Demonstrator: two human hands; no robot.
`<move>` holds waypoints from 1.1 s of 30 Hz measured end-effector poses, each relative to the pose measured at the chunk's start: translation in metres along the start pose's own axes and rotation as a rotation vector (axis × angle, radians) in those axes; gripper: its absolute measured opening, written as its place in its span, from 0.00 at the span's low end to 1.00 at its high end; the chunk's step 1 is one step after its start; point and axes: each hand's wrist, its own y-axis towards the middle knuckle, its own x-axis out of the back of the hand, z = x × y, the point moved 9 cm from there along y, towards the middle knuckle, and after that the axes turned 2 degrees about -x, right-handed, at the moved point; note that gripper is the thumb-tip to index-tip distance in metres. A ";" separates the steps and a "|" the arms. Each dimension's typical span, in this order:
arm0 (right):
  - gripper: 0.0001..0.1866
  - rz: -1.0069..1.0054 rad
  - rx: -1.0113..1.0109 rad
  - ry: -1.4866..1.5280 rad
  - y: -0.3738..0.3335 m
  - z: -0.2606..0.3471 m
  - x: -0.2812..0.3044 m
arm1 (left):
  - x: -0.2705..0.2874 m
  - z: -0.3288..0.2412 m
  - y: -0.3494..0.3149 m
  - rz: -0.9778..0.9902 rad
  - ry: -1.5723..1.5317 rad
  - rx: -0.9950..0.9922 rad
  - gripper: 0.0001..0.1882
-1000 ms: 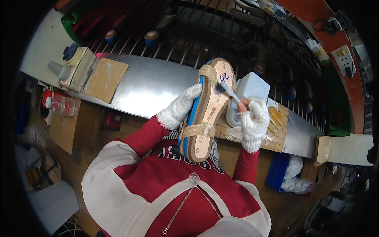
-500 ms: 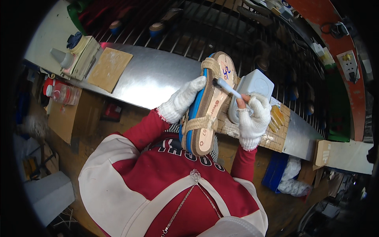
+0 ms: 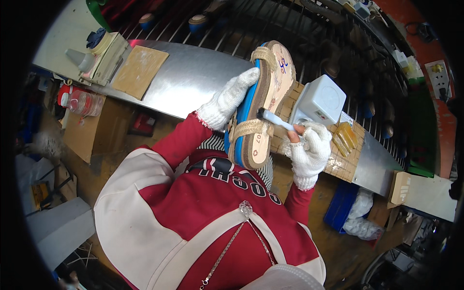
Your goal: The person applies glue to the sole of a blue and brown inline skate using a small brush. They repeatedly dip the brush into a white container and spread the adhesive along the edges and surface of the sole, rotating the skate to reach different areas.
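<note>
The right grip pinches a brush, with the shoe just leftward, long axis running away, tilted slightly right, held along its left side by the left grip.

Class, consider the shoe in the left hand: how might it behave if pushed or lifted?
The shoe is probably stiff: it shows no sag in the left hand. Its woven straps likely flex, being thin bands. Rolling seems unlikely, given its long, flat face.
</note>
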 end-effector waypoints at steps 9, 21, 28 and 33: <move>0.12 -0.055 0.048 0.025 -0.017 0.007 0.005 | -0.004 -0.009 0.004 -0.027 -0.065 -0.010 0.46; 0.10 -0.182 0.051 0.020 0.015 -0.009 0.017 | -0.013 -0.005 0.007 0.017 -0.130 -0.055 0.40; 0.10 0.029 -0.065 0.125 0.005 -0.013 -0.010 | 0.007 -0.010 0.002 -0.082 -0.139 -0.093 0.42; 0.10 0.207 -0.311 0.264 -0.035 -0.022 -0.022 | 0.029 -0.011 -0.008 -0.164 -0.101 -0.091 0.45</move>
